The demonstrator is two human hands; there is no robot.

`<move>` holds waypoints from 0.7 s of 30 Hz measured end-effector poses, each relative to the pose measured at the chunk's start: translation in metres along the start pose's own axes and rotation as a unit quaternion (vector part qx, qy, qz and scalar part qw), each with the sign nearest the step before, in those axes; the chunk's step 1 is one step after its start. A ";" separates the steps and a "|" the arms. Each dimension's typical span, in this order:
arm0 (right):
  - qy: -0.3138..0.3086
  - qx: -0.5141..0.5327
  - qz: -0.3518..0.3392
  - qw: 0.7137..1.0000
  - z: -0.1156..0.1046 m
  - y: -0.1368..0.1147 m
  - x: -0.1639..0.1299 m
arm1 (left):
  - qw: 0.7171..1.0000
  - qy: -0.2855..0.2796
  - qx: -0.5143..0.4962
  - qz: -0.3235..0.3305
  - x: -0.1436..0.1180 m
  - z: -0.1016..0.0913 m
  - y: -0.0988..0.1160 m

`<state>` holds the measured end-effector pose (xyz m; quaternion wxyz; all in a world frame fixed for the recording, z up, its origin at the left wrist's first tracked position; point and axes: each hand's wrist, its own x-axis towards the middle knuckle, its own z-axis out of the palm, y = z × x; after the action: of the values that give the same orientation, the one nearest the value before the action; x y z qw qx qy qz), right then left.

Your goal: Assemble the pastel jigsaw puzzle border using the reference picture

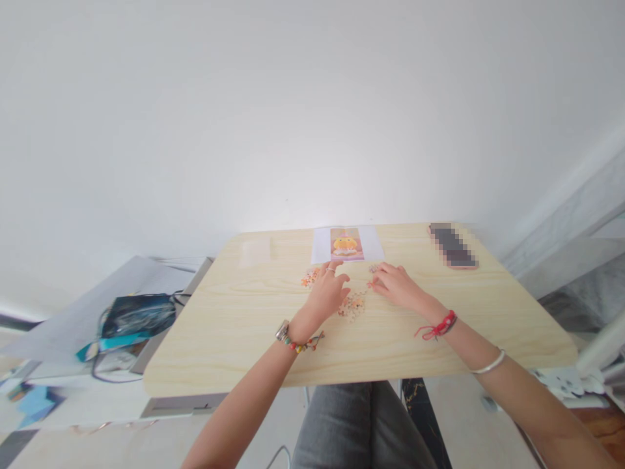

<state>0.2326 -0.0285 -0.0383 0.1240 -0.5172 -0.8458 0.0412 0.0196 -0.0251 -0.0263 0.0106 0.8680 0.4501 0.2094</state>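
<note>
Head view: the right hand [396,285] is bent with its fingertips drawn together at a small reddish piece [370,284]; whether it is pinched or only touched, I cannot tell. The left hand [326,290] is loosely open, palm down and fingers spread, with a ring on one finger; nothing shows in its grasp, though its underside is hidden.

Small pieces lie in three groups on the table [219,332]. The left pile [308,279], orange, red and white, is partly covered by the left hand. The middle pile [352,306], mostly pale with some orange, spreads between the hands, on the near side. The right pile [373,268], greyish, sits just beside the right fingertips.

Beyond the hands, a white sheet [321,246] lies near the wall [312,117], bearing a picture [347,245] of a yellow figure. A pale, flat rectangle [256,251] lies at far left, a phone [453,246] at far right, its screen pixelated. Left of the table is a dark bag [139,316].
</note>
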 end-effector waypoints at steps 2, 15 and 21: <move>-0.006 -0.002 -0.004 1.000 0.000 -0.002 0.000 | 1.000 -0.003 -0.005 0.001 0.001 0.003 0.001; 0.056 -0.072 -0.108 0.990 -0.006 -0.030 0.021 | 0.996 0.082 -0.031 0.016 0.002 0.012 -0.002; 0.070 -0.092 -0.175 0.978 -0.008 -0.062 0.051 | 0.995 0.102 0.005 -0.023 -0.015 -0.008 -0.031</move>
<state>0.1591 -0.0123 -0.0100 0.1401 -0.3720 -0.9126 -0.0961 -0.0156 -0.0200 -0.0305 -0.0348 0.8317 0.4696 0.2940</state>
